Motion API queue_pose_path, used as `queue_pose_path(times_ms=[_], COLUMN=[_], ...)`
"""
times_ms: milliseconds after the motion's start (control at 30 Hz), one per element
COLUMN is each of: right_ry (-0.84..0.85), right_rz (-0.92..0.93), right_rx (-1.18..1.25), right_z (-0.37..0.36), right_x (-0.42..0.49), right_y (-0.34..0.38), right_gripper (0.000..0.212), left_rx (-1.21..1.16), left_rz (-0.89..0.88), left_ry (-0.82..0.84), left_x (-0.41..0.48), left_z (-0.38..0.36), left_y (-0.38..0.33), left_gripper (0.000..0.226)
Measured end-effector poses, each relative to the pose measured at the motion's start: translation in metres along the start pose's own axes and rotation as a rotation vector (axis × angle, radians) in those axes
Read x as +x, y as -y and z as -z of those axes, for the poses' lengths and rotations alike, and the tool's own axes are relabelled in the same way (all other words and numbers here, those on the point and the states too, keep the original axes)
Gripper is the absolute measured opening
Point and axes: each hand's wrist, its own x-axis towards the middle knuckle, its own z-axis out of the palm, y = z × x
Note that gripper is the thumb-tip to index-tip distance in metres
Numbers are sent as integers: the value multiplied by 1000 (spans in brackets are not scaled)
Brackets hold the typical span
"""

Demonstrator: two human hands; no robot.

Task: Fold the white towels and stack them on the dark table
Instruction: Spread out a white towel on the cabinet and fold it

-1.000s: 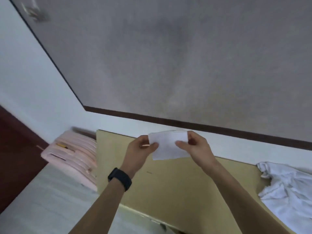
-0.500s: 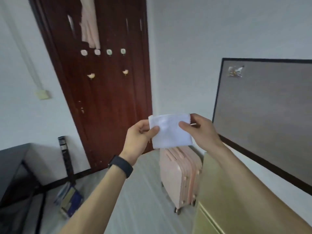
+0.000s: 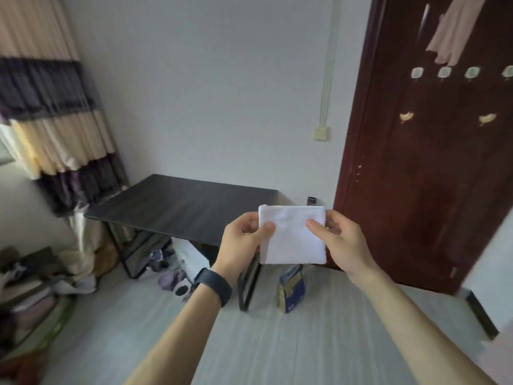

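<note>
A dark wristband (image 3: 213, 286) circles the left wrist. Ahead of it, the left hand (image 3: 244, 240) pinches the left edge of a folded white towel (image 3: 291, 240), thumb in front. The right hand (image 3: 342, 243) pinches the right edge the same way, and the fingers (image 3: 315, 225) of both are narrow on the cloth. The towel hangs flat in the air. Beyond it a blue packet (image 3: 291, 290) stands on the floor (image 3: 277, 343) near the dark surface (image 3: 180, 207). A brown door (image 3: 416, 176) is at right and a striped curtain (image 3: 55, 120) at left.

Bare forearms, no sleeves; a black wristband (image 3: 213, 285) circles the left wrist.
</note>
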Motion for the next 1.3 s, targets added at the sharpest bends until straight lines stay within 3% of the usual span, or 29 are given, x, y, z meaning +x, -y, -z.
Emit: queue_pose_path(times_ms=[367,667,933,1300], right_ry=[310,451,445,344], right_rz=[2,-27,-93,-272], right_rx=[62,33,-9,-66], right_z=[-266,-464,-653,-792], right_x=[137,250,324,423], right_y=[-41,-56,-91,-144], right_gripper=[5,7,8,11], left_rx=[85,91,55,86], left_rz=[95,164,238,402], left_ry=[-326,-459,-427,-304], left_x=[104,211,319,466], left_z=[227,392,565,688], left_y=[59,107,179,250], left_gripper=[9,10,11,6])
